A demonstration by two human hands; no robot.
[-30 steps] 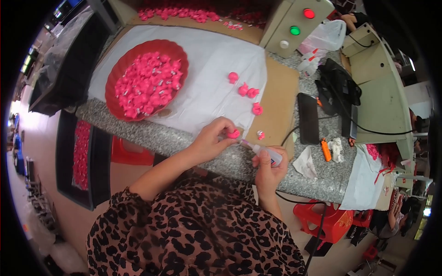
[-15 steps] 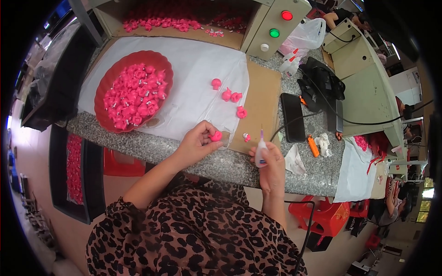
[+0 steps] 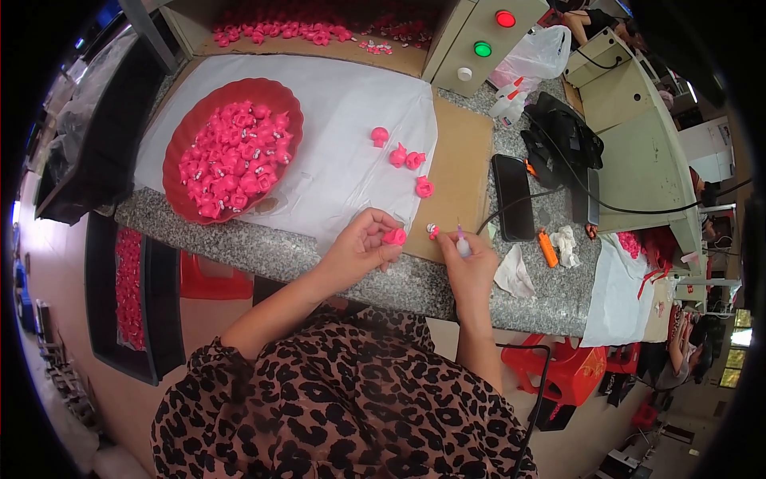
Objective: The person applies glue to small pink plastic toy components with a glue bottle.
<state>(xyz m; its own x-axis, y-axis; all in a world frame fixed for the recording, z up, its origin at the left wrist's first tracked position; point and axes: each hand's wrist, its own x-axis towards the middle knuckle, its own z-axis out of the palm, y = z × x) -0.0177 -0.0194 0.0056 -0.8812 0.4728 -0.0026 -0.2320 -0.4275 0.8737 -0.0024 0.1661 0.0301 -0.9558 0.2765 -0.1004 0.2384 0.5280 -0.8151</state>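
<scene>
Pink pieces (image 3: 235, 156) lie heaped in a red scalloped bowl (image 3: 177, 180) at the left of the speckled surface (image 3: 415, 283), part of the bowl resting on a white sheet (image 3: 343, 104). To the right and nearer, the left hand (image 3: 364, 249) is closed, thumb and fingers pinching one pink piece (image 3: 394, 236) above the near edge of the surface. Farther off, four loose pink figures (image 3: 424, 187) lie near the right edge of the sheet, the middle two side by side. Just right of the held piece, a small white-and-pink part (image 3: 432, 230) lies on brown cardboard (image 3: 463, 144). Beside it the right hand (image 3: 471, 270) is curled firmly round a translucent squeeze bottle (image 3: 463, 246), whose thin tip points to the far side. Right of that hand lie a white scrap (image 3: 515, 273) on the near side and a dark phone (image 3: 513, 197) farther away, then an orange object (image 3: 547, 249) and a crumpled white tissue (image 3: 565, 246). Beyond them, farther right, sits a black bag (image 3: 566, 142).
</scene>
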